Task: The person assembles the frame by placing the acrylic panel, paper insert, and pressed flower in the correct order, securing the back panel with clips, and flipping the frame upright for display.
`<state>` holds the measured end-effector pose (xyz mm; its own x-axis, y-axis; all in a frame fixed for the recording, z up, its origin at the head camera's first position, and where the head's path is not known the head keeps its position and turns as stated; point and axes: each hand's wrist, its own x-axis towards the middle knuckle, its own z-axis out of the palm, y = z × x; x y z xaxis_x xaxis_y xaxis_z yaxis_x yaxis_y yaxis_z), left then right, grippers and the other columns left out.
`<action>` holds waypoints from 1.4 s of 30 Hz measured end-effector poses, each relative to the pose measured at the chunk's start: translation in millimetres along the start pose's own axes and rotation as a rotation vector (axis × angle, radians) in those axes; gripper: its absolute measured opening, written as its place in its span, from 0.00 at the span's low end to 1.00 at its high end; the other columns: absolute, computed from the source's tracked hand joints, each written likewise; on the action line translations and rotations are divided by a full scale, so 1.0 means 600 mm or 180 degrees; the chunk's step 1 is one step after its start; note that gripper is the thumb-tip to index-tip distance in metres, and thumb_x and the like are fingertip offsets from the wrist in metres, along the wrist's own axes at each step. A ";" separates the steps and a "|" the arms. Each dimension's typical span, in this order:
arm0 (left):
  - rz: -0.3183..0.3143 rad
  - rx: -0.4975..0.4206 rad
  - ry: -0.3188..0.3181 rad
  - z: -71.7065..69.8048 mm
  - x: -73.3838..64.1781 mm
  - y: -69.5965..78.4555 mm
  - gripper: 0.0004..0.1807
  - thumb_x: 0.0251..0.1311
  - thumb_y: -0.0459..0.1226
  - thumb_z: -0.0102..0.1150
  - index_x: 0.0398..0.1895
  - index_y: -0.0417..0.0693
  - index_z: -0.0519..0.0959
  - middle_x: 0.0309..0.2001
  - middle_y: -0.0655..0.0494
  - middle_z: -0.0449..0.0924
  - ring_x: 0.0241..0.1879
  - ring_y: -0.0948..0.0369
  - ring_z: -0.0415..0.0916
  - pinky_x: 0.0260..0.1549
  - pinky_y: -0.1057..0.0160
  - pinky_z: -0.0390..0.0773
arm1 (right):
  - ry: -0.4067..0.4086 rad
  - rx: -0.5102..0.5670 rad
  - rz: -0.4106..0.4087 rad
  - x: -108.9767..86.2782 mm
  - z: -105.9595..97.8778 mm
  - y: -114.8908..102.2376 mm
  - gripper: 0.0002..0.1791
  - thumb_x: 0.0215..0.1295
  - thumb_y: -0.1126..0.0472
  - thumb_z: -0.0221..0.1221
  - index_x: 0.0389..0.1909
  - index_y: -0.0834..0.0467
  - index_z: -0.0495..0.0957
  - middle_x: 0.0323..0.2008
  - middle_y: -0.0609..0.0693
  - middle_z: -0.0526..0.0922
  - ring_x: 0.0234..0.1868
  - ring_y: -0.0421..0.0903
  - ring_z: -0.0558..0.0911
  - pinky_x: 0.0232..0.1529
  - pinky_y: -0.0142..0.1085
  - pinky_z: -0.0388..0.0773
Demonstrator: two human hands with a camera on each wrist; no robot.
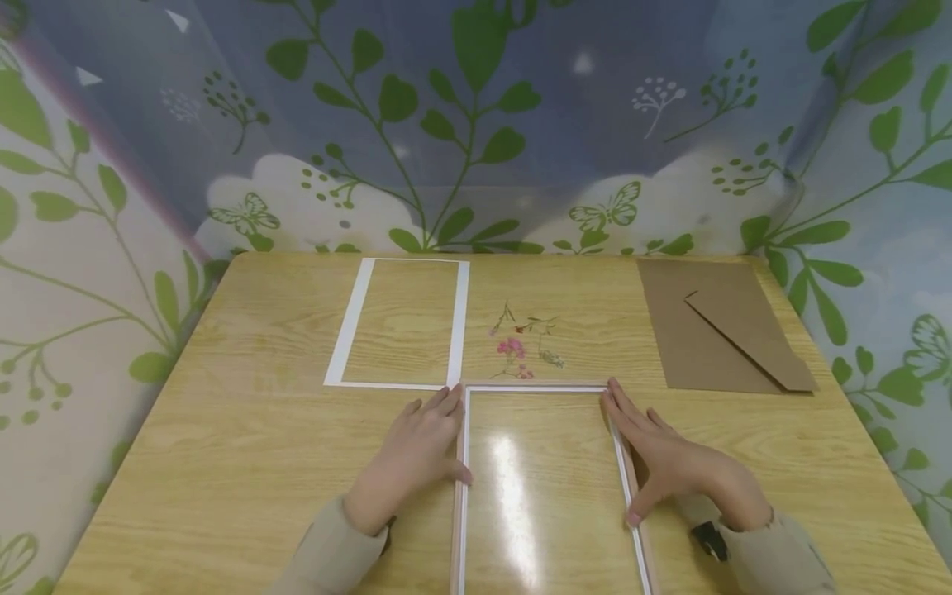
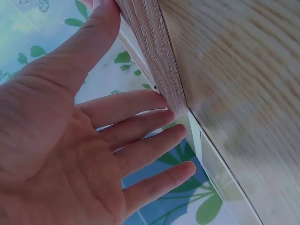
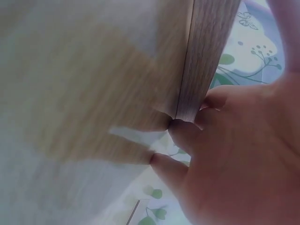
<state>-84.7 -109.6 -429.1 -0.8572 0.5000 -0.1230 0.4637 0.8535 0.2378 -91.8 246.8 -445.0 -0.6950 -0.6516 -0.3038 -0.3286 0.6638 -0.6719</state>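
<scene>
A pale wood picture frame (image 1: 535, 384) with a white inner edge lies flat on the table, its near end cut off by the view. Inside it, a long bright reflection crosses a clear pane (image 1: 565, 487). My left hand (image 1: 416, 442) touches the frame's left side, fingertips by the far left corner and thumb farther down. At the opposite side, my right hand (image 1: 680, 463) rests its fingertips on the far right corner, thumb against the outer edge. In both wrist views, extended fingers meet the wood-grain side (image 2: 157, 51) of the frame.
Left of the frame's far end lies a white-bordered rectangular sheet (image 1: 459, 330) with a see-through middle. Several small dried flowers (image 1: 511, 347) lie beyond the frame. A brown backing board (image 1: 714, 322) with an angled flap sits at the back right of the table (image 1: 223, 463).
</scene>
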 end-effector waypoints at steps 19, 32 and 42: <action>0.0008 -0.0054 -0.0050 -0.004 0.014 -0.004 0.59 0.37 0.58 0.76 0.68 0.30 0.66 0.72 0.39 0.60 0.70 0.42 0.61 0.62 0.38 0.66 | 0.0054 0.0017 0.0097 0.008 -0.014 0.009 0.87 0.27 0.44 0.80 0.77 0.60 0.25 0.76 0.62 0.20 0.75 0.65 0.27 0.69 0.67 0.30; -0.0055 -0.0088 -0.0121 -0.008 0.016 -0.004 0.58 0.38 0.57 0.77 0.68 0.31 0.66 0.73 0.41 0.59 0.71 0.42 0.58 0.65 0.38 0.63 | 0.0006 0.0415 -0.0129 0.005 -0.020 0.030 0.83 0.33 0.48 0.80 0.77 0.60 0.24 0.75 0.60 0.17 0.75 0.62 0.24 0.70 0.61 0.26; 0.0247 -0.0129 0.0028 -0.045 0.004 -0.048 0.48 0.44 0.57 0.76 0.64 0.37 0.73 0.69 0.39 0.66 0.69 0.42 0.63 0.60 0.37 0.69 | 0.0006 0.0333 -0.0109 0.005 -0.020 0.030 0.83 0.33 0.47 0.80 0.77 0.62 0.25 0.75 0.61 0.17 0.75 0.64 0.26 0.69 0.65 0.29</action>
<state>-106.2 -136.7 -410.1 -0.8211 0.5630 -0.0942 0.5196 0.8054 0.2852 -107.6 261.1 -449.6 -0.6857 -0.6726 -0.2783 -0.2838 0.5991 -0.7487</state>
